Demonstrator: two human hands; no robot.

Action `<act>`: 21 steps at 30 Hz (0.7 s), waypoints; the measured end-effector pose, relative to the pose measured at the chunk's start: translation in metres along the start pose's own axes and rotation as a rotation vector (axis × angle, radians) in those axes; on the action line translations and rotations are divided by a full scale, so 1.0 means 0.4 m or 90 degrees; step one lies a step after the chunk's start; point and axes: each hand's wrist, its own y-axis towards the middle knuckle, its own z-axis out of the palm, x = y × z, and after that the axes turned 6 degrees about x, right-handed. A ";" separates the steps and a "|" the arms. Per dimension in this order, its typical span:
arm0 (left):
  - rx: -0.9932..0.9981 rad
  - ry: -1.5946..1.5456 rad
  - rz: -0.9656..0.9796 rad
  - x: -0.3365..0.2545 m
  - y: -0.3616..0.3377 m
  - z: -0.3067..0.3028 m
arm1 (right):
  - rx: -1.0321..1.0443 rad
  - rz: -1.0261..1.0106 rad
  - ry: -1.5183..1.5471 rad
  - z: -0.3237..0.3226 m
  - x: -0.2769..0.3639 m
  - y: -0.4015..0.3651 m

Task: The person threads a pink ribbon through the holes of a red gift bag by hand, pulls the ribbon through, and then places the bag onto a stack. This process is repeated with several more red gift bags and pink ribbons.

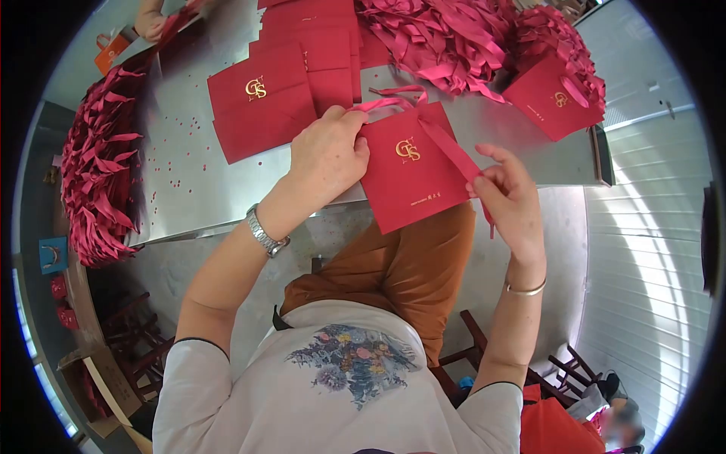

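Metal-topped table (193, 212), small red dots scattered beyond and to the left of the left fingers. Ribbon bundles: one (98, 166) well left of the left fingers, another (439, 41) beyond both hands. A co-worker's hand (152, 27) at the far left edge.

Red bag (401, 178): between the two hands, tilted, lower part overhanging the near edge. Left hand (325, 155): fingers closed on its upper left corner, beside the ribbon. Right hand (514, 200): thumb and index finger pinching the pink ribbon (454, 155), other fingers loosely curled.

Step in hand (judged): drawing ribbon at the bag's top edge. Next move calls for a steady left hold and an even, untwisted pull.

Writing: gold interlaced monogram, roughly "GTS" or "CTS"; small gold line below, illegible. Similar monogram on the stacked bags (276, 110) beyond the left fingers and on the bag with a ribbon handle (544, 102) beyond the right.
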 end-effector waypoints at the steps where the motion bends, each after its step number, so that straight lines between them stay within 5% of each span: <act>1: -0.008 0.004 0.003 0.001 -0.001 0.003 | -0.002 0.004 -0.002 0.006 -0.010 -0.017; 3: -0.001 0.000 -0.001 0.005 -0.002 0.006 | 0.035 -0.045 0.177 0.023 -0.025 -0.050; 12: -0.020 -0.032 -0.009 0.016 -0.002 0.011 | 0.157 -0.139 0.364 0.035 -0.106 -0.113; 14: -0.031 -0.053 0.009 0.020 -0.005 0.014 | 0.092 -0.214 0.454 0.069 -0.105 -0.118; 21: -0.017 -0.074 -0.023 0.030 -0.006 0.014 | -0.036 -0.303 0.298 0.084 -0.150 -0.109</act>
